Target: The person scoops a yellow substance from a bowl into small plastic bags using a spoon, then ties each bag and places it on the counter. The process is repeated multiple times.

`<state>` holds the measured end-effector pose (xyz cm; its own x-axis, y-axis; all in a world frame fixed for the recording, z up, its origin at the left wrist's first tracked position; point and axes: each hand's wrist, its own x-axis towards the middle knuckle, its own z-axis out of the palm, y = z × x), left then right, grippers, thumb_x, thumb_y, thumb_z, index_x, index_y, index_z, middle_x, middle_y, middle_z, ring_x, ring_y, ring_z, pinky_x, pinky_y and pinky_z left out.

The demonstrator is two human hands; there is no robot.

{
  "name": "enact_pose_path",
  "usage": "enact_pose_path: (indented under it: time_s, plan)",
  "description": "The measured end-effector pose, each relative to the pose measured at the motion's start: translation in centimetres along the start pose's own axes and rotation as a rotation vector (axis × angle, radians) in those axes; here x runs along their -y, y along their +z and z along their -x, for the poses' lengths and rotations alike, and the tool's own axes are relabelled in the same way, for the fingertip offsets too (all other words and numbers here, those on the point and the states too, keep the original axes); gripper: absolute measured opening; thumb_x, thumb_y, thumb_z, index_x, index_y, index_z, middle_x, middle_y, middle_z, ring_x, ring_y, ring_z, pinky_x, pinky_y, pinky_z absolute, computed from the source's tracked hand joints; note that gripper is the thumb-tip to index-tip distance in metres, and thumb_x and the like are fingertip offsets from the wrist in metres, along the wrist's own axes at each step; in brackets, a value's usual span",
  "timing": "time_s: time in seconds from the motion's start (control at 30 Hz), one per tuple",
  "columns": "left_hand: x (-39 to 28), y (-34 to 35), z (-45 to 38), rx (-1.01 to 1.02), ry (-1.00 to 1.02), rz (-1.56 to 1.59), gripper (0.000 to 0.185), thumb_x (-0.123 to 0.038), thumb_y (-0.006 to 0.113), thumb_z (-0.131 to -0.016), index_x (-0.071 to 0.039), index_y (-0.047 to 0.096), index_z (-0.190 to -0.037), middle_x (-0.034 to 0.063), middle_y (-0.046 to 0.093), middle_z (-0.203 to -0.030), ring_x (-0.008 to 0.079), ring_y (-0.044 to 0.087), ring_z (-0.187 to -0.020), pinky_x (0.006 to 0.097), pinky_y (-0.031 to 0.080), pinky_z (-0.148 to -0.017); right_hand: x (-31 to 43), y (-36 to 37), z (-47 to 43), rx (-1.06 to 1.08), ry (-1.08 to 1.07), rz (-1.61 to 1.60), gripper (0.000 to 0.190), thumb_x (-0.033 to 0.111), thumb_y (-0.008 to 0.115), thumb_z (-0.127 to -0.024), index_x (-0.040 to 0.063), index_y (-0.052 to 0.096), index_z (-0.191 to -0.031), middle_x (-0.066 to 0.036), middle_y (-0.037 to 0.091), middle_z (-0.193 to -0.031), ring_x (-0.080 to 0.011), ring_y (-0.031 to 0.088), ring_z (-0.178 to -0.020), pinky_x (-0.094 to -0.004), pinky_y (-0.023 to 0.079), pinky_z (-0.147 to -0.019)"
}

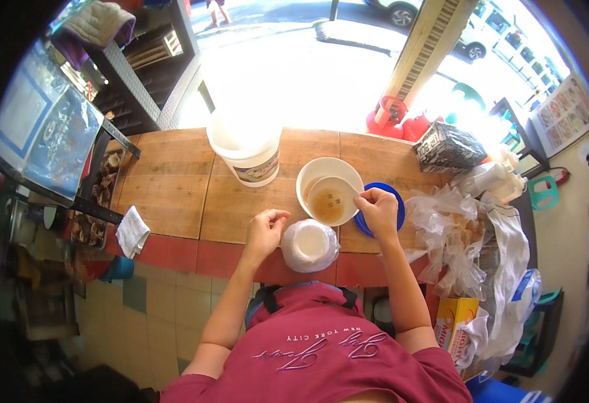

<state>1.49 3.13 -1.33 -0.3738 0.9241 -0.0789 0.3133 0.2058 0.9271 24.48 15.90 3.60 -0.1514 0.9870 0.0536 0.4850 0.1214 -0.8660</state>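
Observation:
My right hand (379, 207) grips the rim of a small bowl (332, 187) with thumb and fingers. That bowl sits inside or just over a larger white round tub (307, 174), with brownish liquid showing in it. My left hand (266, 229) is held above the table's front edge, fingers loosely bent, with nothing seen in it. Just right of it stands an upturned or stacked white bowl wrapped in clear plastic (310, 246). A blue round lid (399, 205) lies partly under my right hand. Behind, a tall white plastic bucket (255, 169) with a label stands on the wooden table (166, 186).
At the right lie crumpled plastic bags (443, 221), a patterned box (448, 147), and white bottles (481, 179). A white cloth (132, 232) hangs by a dark-framed rack at the left, beside trays of food (88, 230). Red gas cylinders (386, 121) stand past the table.

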Motion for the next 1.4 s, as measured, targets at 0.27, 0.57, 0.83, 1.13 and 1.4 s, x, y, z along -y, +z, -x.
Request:
enact_pose_path:
  time_s: [0.27,0.57,0.83,1.13,1.4]
  plan:
    - [2.2,0.6,0.5,-0.041,0.006,0.048,0.016,-0.006,0.064,-0.092,-0.001,0.073,-0.103,0.0080,0.073,-0.091,0.0121,0.063,-0.078,0.0273,0.050,-0.068,2.4,0.6,3.9,0.007,-0.210,-0.040,0.007,0.004,0.071,-0.078,-0.002,0.072,-0.079,-0.010,0.068,-0.067,-0.0137,0.063,-0.058,-0.0279,0.048,-0.057]
    - [2.5,0.3,1.0,-0.081,-0.002,0.042,0.016,-0.010,0.065,-0.090,-0.001,0.074,-0.101,0.0116,0.074,-0.089,0.0150,0.068,-0.076,0.0294,0.053,-0.068,4.5,0.4,5.2,-0.111,-0.707,0.157,0.010,-0.004,0.073,-0.072,-0.001,0.063,-0.072,-0.011,0.059,-0.066,-0.0253,0.057,-0.063,-0.0339,0.045,-0.056]
    - [3.5,0.9,1.6,-0.084,-0.018,0.071,0.019,-0.013,0.065,-0.091,-0.001,0.074,-0.103,0.0120,0.074,-0.089,0.0159,0.068,-0.077,0.0299,0.053,-0.070,4.1,0.9,5.8,-0.068,-0.535,0.110,0.007,0.001,0.070,-0.075,0.000,0.065,-0.070,-0.011,0.062,-0.065,-0.0254,0.060,-0.061,-0.0360,0.047,-0.058]
    - [5.5,2.6,2.3,-0.060,-0.076,0.012,0.021,-0.020,0.069,-0.090,-0.002,0.072,-0.100,0.0136,0.074,-0.085,0.0214,0.070,-0.077,0.0336,0.053,-0.068,-2.5,2.3,-1.2,0.013,0.138,-0.074,0.021,0.014,0.071,-0.073,-0.003,0.076,-0.085,-0.017,0.072,-0.073,-0.0180,0.068,-0.062,-0.0318,0.052,-0.063]
    - [-0.7,2.2,4.2,-0.172,0.022,0.013,0.016,-0.011,0.077,-0.085,-0.002,0.066,-0.091,0.0030,0.067,-0.076,0.0094,0.060,-0.069,0.0273,0.050,-0.063,-5.1,5.1,-1.7,-0.159,0.042,0.316,0.020,0.020,0.073,-0.072,0.001,0.076,-0.079,-0.018,0.071,-0.074,-0.0320,0.070,-0.070,-0.0402,0.054,-0.071]
